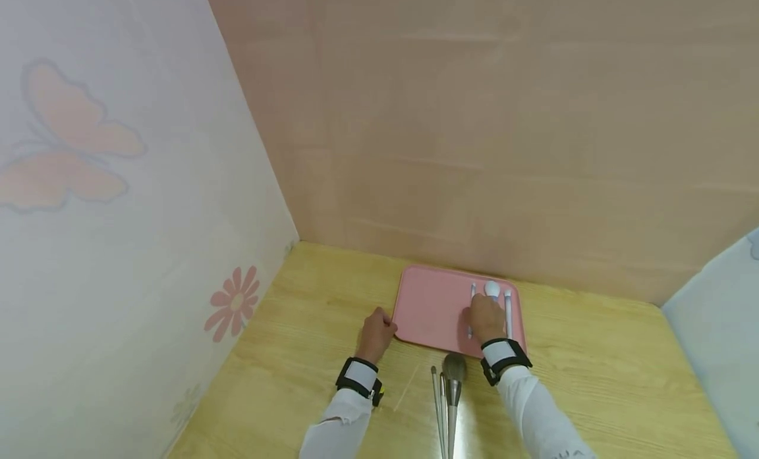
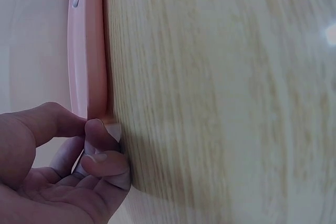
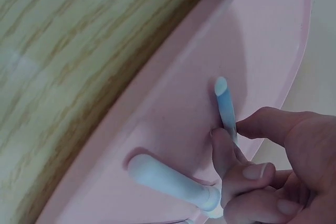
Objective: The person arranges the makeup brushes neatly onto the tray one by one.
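A pink tray (image 1: pixel 435 307) lies on the table, and my left hand (image 1: pixel 376 334) pinches its near left corner between thumb and fingers. On the tray's right side, my right hand (image 1: pixel 487 317) pinches a thin makeup brush (image 3: pixel 226 106) with a pale blue handle. Next to that brush lies a thicker makeup brush (image 3: pixel 168 179) with a white handle; its round white head (image 1: pixel 492 288) shows beyond my hand. Along the tray's right edge is another slim white makeup brush (image 1: pixel 508 311). My fingers hide parts of the thin and thick brushes in the head view.
Several makeup brushes with grey handles lie in front of the tray on the wooden table (image 1: pixel 581 367), among them one with a large fluffy dark head (image 1: pixel 454 367). A tan wall (image 1: pixel 504 149) stands behind the tray. A white wall (image 1: pixel 178 202) bounds the left side.
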The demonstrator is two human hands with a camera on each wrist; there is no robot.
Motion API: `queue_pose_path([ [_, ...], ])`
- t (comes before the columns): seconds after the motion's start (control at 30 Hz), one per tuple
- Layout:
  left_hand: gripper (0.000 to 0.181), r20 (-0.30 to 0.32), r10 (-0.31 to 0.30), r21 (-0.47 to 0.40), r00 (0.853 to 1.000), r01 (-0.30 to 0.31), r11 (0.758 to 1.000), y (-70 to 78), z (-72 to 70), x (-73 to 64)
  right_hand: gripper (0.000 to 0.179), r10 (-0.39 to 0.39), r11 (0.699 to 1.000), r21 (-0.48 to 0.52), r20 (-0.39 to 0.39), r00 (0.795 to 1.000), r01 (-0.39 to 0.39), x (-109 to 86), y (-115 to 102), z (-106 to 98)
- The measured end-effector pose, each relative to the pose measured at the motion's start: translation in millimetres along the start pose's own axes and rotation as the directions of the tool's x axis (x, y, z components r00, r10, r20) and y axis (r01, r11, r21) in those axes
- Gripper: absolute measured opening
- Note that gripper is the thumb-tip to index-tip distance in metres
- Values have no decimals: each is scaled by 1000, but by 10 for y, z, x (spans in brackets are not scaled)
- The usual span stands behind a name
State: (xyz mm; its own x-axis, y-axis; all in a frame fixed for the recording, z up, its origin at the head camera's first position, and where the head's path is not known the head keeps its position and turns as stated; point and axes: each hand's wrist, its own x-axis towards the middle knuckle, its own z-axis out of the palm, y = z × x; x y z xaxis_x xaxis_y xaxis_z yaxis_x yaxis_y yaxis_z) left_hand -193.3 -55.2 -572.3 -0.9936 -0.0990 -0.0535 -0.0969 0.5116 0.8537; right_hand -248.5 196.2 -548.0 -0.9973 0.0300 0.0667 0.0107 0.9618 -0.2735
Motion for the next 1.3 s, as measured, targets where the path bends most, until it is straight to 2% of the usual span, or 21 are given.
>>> queue_pose_path([
  [0.27,10,-3,-1,11,1000,1,1000,48,-39,-43,22,11,1000,-1,48,999,-11,-30,0,-18],
  [0.5,9,17,-36,14,999,36,999,37,-42,-74,22,21,1000,4,55,998,-22,-83,-3,10],
  [0.87,10,7,-37,34,999,37,999,-13,-62,-122,21,-29,1000,6,2,1000,29,-161,-27,33],
  [1.17,9,10,-53,30,999,53,998,-33,-83,-123,23,-26,1000,17,10,1000,26,-155,-48,18],
  [1.3,10,12,-43,39,999,42,998,-43,-65,-126,22,-19,1000,15,23,1000,19,-163,-43,-8],
])
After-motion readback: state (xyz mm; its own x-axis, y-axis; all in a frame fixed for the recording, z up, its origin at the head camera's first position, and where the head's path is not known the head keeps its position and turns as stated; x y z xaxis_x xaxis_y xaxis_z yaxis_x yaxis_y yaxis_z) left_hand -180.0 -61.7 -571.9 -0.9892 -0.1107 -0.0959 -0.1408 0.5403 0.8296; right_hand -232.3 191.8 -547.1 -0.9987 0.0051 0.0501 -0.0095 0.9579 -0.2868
